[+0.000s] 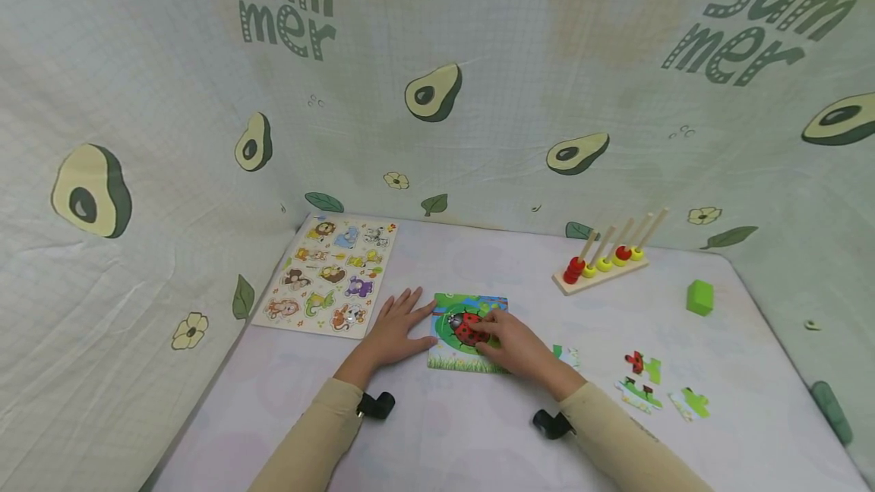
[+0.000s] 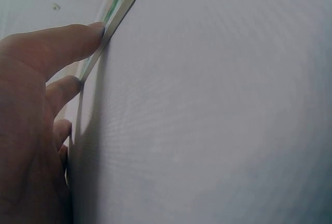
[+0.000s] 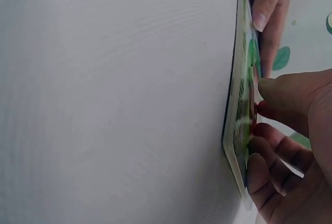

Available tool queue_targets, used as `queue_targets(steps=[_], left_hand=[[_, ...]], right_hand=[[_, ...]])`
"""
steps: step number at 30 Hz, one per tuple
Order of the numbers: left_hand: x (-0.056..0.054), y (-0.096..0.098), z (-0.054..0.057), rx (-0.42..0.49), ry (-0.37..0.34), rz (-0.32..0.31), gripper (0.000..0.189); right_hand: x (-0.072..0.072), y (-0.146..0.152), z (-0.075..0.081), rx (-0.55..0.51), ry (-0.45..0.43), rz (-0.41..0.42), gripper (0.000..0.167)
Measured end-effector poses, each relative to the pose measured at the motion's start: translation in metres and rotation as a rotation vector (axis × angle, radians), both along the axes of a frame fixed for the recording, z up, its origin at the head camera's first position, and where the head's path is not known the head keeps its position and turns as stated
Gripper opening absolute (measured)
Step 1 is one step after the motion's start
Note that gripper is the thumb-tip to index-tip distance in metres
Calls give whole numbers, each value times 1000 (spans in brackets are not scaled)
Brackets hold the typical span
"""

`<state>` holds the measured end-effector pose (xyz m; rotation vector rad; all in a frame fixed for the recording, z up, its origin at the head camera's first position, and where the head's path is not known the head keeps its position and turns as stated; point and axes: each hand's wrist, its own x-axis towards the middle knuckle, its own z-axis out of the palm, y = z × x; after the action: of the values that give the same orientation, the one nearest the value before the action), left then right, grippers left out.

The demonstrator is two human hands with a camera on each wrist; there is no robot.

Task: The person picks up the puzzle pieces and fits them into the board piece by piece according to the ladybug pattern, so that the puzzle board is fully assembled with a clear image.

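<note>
A ladybug jigsaw puzzle board (image 1: pixel 447 361) lies flat on the table in front of me, a red ladybug on a green ground at its middle. My left hand (image 1: pixel 393 332) rests at its left side with fingers spread, thumb and index fingertip touching the edge; the left wrist view shows this contact too. Over the right part of the ladybug, my right hand (image 1: pixel 516 344) has its thumb and fingers bent. In the right wrist view they pinch a thin reddish puzzle piece (image 3: pixel 253 99) at the board's surface. Its outline is mostly hidden by the fingers.
Several loose puzzle pieces (image 1: pixel 639 395) lie to the right, one (image 1: pixel 566 355) partly behind my right hand. A green block (image 1: pixel 700 298) sits farther right. At the back stands a peg stand (image 1: pixel 601 275) with red and yellow beads. An animal puzzle board (image 1: pixel 321 279) lies at the left.
</note>
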<state>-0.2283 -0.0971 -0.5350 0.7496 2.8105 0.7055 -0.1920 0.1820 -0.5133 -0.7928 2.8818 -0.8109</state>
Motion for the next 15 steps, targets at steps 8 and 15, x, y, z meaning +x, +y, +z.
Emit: queue_targets(steps=[8, 15], left_hand=[[-2, -1, -1, 2, 0, -3, 72], [-2, -1, -2, -2, -5, -9, 73]], right_hand=[[1, -2, 0, 40, 49, 20, 37], [1, -1, 1, 4, 13, 11, 39]])
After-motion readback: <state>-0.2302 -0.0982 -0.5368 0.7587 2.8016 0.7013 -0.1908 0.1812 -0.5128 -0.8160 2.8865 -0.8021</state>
